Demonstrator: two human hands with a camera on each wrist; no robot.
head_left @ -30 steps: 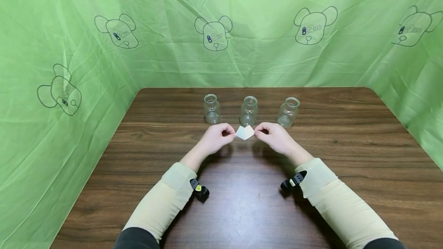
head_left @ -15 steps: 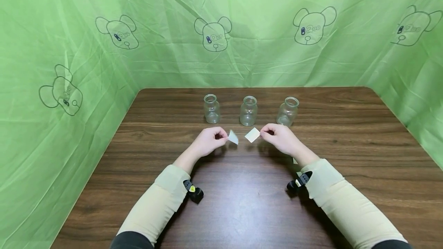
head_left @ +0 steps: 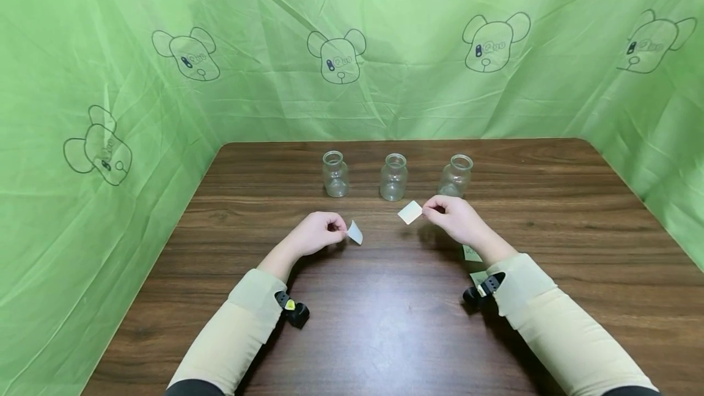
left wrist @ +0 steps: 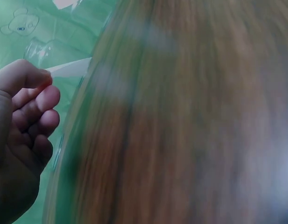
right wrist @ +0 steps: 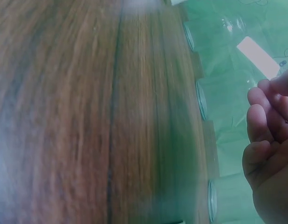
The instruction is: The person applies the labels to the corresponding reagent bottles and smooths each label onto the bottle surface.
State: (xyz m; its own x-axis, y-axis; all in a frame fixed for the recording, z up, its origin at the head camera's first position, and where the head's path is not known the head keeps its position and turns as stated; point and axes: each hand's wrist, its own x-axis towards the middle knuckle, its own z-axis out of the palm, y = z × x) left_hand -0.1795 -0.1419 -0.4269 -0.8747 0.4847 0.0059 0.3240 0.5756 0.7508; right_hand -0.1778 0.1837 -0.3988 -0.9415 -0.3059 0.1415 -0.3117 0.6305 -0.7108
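Note:
My left hand (head_left: 315, 234) pinches a corner of a small curled white paper slip (head_left: 355, 233) between thumb and index finger, above the table. In the left wrist view the slip (left wrist: 72, 68) shows nearly edge-on. My right hand (head_left: 452, 219) pinches one corner of a flat, cream, rectangular paper label (head_left: 409, 212), which stretches leftward from the fingertips. The right wrist view shows this label (right wrist: 258, 57) too. Beyond the hands stand three lidless clear glass jars: a left jar (head_left: 335, 177), a middle jar (head_left: 393, 181) and a right jar (head_left: 455, 177), its base partly behind my right hand.
Under the right forearm lie a pale label with lettering (head_left: 471, 253) and another pale label (head_left: 479, 277), both partly covered. A green cloth (head_left: 407, 96) with printed mouse faces surrounds the brown wooden table (head_left: 374, 322) at the back and sides.
The two paper pieces met between my hands a second ago and are now apart. My left hand moved left and nearer; my right hand moved right. The labels under the right forearm came into view.

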